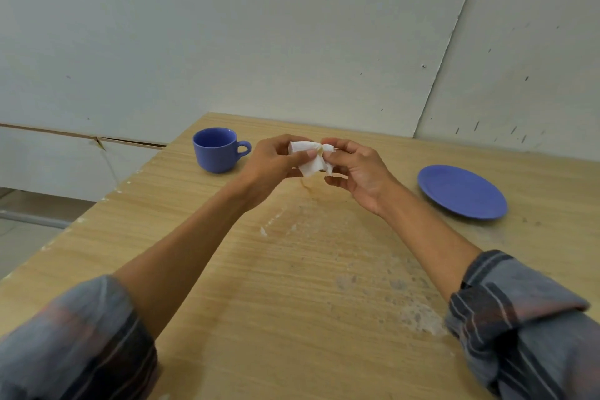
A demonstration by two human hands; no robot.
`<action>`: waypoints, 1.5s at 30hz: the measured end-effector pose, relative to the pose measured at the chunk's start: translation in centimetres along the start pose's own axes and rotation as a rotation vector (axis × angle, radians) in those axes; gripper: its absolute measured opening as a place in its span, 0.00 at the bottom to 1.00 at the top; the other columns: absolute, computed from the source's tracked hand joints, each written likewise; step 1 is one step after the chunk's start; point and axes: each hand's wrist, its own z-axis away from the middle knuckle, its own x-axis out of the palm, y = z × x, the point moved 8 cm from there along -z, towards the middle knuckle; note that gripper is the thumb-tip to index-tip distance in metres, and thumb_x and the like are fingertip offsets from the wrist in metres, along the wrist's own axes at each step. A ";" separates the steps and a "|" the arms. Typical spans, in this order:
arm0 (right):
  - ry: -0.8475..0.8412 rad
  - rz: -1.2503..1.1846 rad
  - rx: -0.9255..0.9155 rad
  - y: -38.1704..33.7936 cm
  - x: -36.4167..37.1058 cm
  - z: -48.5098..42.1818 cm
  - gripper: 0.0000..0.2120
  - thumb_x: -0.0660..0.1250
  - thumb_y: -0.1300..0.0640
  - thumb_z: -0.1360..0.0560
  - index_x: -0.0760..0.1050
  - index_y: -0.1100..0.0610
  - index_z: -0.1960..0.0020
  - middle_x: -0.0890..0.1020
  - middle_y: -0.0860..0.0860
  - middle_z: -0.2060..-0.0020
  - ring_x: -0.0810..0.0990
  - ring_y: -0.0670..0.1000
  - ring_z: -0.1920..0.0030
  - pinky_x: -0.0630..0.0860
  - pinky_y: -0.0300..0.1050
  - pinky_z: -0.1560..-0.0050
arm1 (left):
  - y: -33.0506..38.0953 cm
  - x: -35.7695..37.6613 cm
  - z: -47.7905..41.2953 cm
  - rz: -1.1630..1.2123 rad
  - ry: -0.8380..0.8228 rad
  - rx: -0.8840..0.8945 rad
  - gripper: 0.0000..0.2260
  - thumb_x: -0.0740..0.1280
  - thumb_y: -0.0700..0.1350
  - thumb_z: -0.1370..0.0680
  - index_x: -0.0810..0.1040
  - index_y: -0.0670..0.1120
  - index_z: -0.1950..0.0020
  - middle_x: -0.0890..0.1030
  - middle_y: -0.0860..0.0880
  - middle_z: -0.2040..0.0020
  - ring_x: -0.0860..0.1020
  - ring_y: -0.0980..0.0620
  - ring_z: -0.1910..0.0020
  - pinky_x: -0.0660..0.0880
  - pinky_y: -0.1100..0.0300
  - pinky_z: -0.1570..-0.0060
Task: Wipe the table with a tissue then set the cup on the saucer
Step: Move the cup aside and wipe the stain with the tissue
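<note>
A crumpled white tissue (310,159) with a brownish stain is held above the wooden table (292,286) between both hands. My left hand (276,159) pinches its left side and my right hand (357,169) pinches its right side. Under the tissue a light brown spill mark (311,190) lies on the wood. A blue cup (217,149) stands upright at the far left of the table, its handle pointing right. A blue saucer (462,191) lies flat at the right, apart from the cup.
The table meets a pale wall (292,26) at its far edge. Its left edge (107,198) drops to a lower floor area. White scuffs and worn patches (415,315) mark the wood near my right sleeve.
</note>
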 end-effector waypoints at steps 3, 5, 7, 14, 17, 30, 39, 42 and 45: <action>0.038 0.113 -0.049 0.0 -0.1 -0.3 0.10 0.70 0.58 0.27 0.79 0.55 0.46 0.84 0.51 0.56 0.82 0.48 0.60 0.78 0.42 0.63 | 0.2 -1.2 -0.5 -0.057 0.091 0.024 0.04 0.71 0.38 0.25 0.82 0.42 0.52 0.84 0.45 0.56 0.84 0.54 0.60 0.79 0.64 0.61; 0.124 0.218 -0.076 0.1 -1.2 -0.8 0.10 0.70 0.56 0.27 0.79 0.53 0.46 0.84 0.52 0.52 0.81 0.48 0.57 0.79 0.44 0.61 | 0.2 -2.7 -1.1 -0.232 0.207 0.031 0.03 0.71 0.40 0.26 0.82 0.44 0.53 0.84 0.46 0.57 0.83 0.52 0.59 0.79 0.63 0.61; 0.247 0.407 -0.112 0.3 -2.8 -1.2 0.07 0.68 0.55 0.27 0.80 0.51 0.49 0.85 0.51 0.52 0.81 0.48 0.56 0.78 0.45 0.57 | 0.5 -4.2 -1.8 -0.490 0.324 0.082 0.04 0.70 0.41 0.26 0.83 0.45 0.53 0.84 0.48 0.56 0.81 0.52 0.58 0.78 0.62 0.60; 0.196 1.273 -0.162 3.5 -4.3 -2.7 0.20 0.60 0.46 0.22 0.75 0.57 0.37 0.76 0.54 0.35 0.72 0.57 0.35 0.67 0.53 0.34 | -1.2 -2.3 -5.0 -0.977 0.298 0.220 0.12 0.63 0.37 0.23 0.83 0.43 0.43 0.85 0.42 0.49 0.81 0.44 0.51 0.74 0.61 0.54; 0.158 1.349 -0.175 4.3 -4.8 -2.5 0.22 0.57 0.44 0.21 0.72 0.56 0.33 0.73 0.54 0.32 0.70 0.58 0.33 0.63 0.52 0.33 | -3.7 0.0 -5.6 -1.078 0.161 0.179 0.15 0.61 0.39 0.23 0.82 0.45 0.41 0.84 0.40 0.46 0.80 0.40 0.48 0.76 0.52 0.49; 0.088 1.242 -0.176 4.5 -6.7 -1.5 0.20 0.59 0.46 0.21 0.72 0.52 0.32 0.69 0.52 0.28 0.65 0.53 0.28 0.59 0.51 0.27 | -6.2 0.6 -1.7 -1.233 -0.434 0.323 0.18 0.57 0.43 0.18 0.71 0.52 0.28 0.71 0.54 0.29 0.68 0.44 0.28 0.53 0.57 0.26; 0.130 1.220 -0.208 4.3 -7.0 -1.4 0.18 0.58 0.47 0.21 0.73 0.52 0.34 0.73 0.52 0.30 0.68 0.52 0.30 0.62 0.50 0.28 | -5.6 1.8 -4.3 -1.340 -0.048 0.222 0.15 0.57 0.39 0.20 0.78 0.45 0.38 0.81 0.39 0.46 0.78 0.41 0.50 0.72 0.52 0.55; 0.129 1.225 -0.203 4.4 -7.0 -1.3 0.18 0.58 0.47 0.21 0.73 0.51 0.34 0.72 0.51 0.30 0.68 0.52 0.30 0.62 0.50 0.28 | -5.1 2.7 -2.9 -1.304 -0.107 0.326 0.15 0.58 0.40 0.20 0.79 0.47 0.37 0.82 0.41 0.46 0.79 0.42 0.51 0.72 0.54 0.55; 0.125 1.223 -0.204 4.5 -7.1 -1.3 0.18 0.58 0.47 0.21 0.73 0.51 0.34 0.72 0.51 0.30 0.68 0.51 0.30 0.61 0.49 0.28 | -5.0 2.2 -1.1 -1.280 -0.257 0.383 0.17 0.61 0.39 0.22 0.77 0.51 0.35 0.84 0.45 0.47 0.80 0.44 0.51 0.72 0.56 0.53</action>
